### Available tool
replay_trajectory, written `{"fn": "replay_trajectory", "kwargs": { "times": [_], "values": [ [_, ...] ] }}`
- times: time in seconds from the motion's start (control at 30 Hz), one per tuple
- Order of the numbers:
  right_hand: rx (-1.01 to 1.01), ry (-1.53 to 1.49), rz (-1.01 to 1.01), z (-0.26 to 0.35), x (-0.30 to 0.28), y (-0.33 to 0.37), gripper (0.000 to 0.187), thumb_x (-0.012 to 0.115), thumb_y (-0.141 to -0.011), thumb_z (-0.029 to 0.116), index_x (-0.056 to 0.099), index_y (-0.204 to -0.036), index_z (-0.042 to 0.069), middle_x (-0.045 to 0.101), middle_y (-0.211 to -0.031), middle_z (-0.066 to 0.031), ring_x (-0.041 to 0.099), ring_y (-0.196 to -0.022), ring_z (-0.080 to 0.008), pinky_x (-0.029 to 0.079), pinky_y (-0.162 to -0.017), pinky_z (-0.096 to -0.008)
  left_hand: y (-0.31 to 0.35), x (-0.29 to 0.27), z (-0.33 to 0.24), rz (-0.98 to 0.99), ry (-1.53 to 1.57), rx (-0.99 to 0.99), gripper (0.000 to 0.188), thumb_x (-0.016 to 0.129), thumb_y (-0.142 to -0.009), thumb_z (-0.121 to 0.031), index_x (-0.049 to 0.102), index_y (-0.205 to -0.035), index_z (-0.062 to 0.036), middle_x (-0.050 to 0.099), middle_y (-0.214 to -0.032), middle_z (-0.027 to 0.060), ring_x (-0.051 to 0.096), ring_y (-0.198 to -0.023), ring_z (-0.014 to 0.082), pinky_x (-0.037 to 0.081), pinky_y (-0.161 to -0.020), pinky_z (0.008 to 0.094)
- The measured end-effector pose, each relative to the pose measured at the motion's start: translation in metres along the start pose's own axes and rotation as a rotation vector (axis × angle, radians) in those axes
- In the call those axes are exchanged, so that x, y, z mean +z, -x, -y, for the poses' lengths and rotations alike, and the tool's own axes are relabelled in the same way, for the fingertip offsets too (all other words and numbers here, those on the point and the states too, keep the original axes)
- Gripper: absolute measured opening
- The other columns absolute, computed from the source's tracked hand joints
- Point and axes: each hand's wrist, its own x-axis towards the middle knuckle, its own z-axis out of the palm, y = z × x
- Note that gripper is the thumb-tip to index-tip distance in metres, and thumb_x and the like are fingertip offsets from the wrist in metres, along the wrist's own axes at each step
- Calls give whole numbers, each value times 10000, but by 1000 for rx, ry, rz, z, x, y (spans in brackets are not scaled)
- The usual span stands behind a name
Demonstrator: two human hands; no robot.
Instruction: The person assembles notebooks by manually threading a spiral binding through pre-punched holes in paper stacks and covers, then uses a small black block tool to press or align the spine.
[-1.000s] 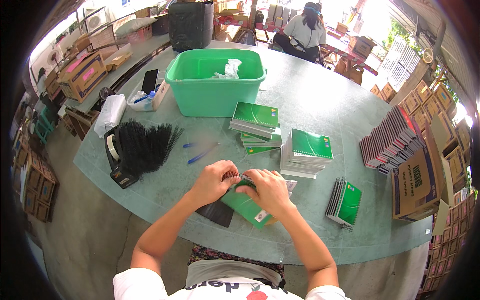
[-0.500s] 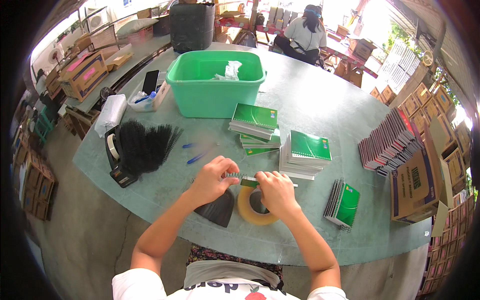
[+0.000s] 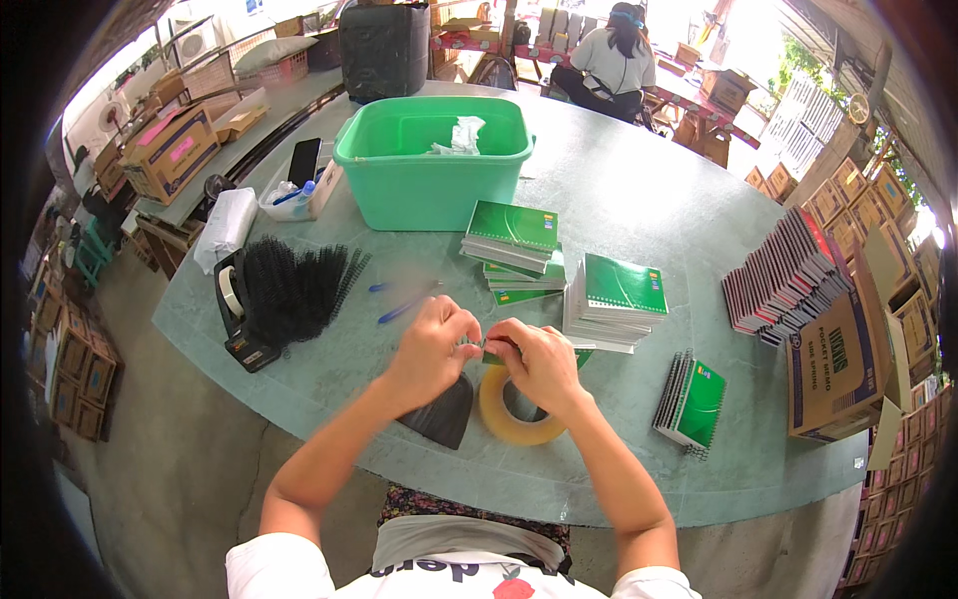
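Observation:
My right hand point(image 3: 536, 364) is closed around a small green notebook point(image 3: 583, 355), which is tilted nearly edge-on and mostly covered by the fingers. At the notebook's left end, my left hand point(image 3: 435, 342) pinches its thin spiral coil; the fingertips of both hands almost meet there. Below the hands lie a roll of clear tape point(image 3: 490, 407) and a dark, flat, rounded object point(image 3: 442, 419). Beyond my left hand rests a blue-handled tool point(image 3: 397, 309), partly blurred. Stacked green notebooks point(image 3: 624, 285) stand just past my right hand, with another green-covered pile point(image 3: 512, 226) farther back.
A green plastic tub point(image 3: 434, 190) stands at the back. Black coils point(image 3: 297, 290) lie beside a tape dispenser point(image 3: 249, 349) on the left. Coil-bound green notebooks point(image 3: 699, 404), stacked red-edged notebooks point(image 3: 773, 280) and a cardboard box point(image 3: 833, 364) occupy the right. A person point(image 3: 616, 65) sits far back.
My right hand has shifted its grip toward the notebook's left end, closer to my left hand. The coil stretch that showed between the hands is now mostly covered by fingers.

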Motion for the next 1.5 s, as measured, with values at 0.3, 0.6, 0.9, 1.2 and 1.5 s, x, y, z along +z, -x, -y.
{"fn": "replay_trajectory", "kwargs": {
  "times": [0.3, 0.6, 0.9, 1.2, 1.5],
  "values": [
    [177, -145, -60, -46, -36, 24, 221, 766, -691, 38, 652, -880, 46, 654, -831, -49, 625, -768, -151, 501, -675, -276, 81, 10, 32, 347, 63, -301, 471, 708, -754, -150, 553, -1198, -182, 522, -942, 150, 564, -851, 332, 465, -775, 425],
    [359, -839, -157, -49, -18, 52, 173, 737, -747, -4, 680, -911, -10, 691, -886, -64, 602, -766, -83, 505, -706, -233, 10, -7, -24, -37, -28, -20, 390, 642, -725, 45, 572, -1090, -74, 558, -957, 133, 563, -889, 298, 473, -768, 367],
    [311, -931, -306, -49, 8, 65, 172, 703, -773, -14, 692, -945, -10, 699, -953, -83, 626, -883, -114, 487, -807, -238, 6, 2, -30, 6, -51, 40, 410, 692, -688, 30, 643, -1064, -128, 594, -903, 100, 583, -851, 259, 481, -721, 366],
    [269, -1052, -353, -57, 14, 52, 166, 700, -777, -22, 685, -942, -25, 693, -913, -91, 623, -833, -116, 504, -752, -236, -5, 3, -31, -152, -24, 134, 377, 688, -689, 9, 656, -1036, -136, 610, -875, 88, 594, -798, 262, 504, -666, 362],
    [221, -887, -254, -58, 10, 59, 189, 714, -773, -9, 682, -960, -8, 682, -924, -49, 605, -821, -90, 496, -742, -227, -20, 2, -37, -254, 6, 212, 320, 704, -683, 1, 667, -985, -99, 568, -907, 79, 581, -830, 249, 489, -683, 334]
  ]
}}
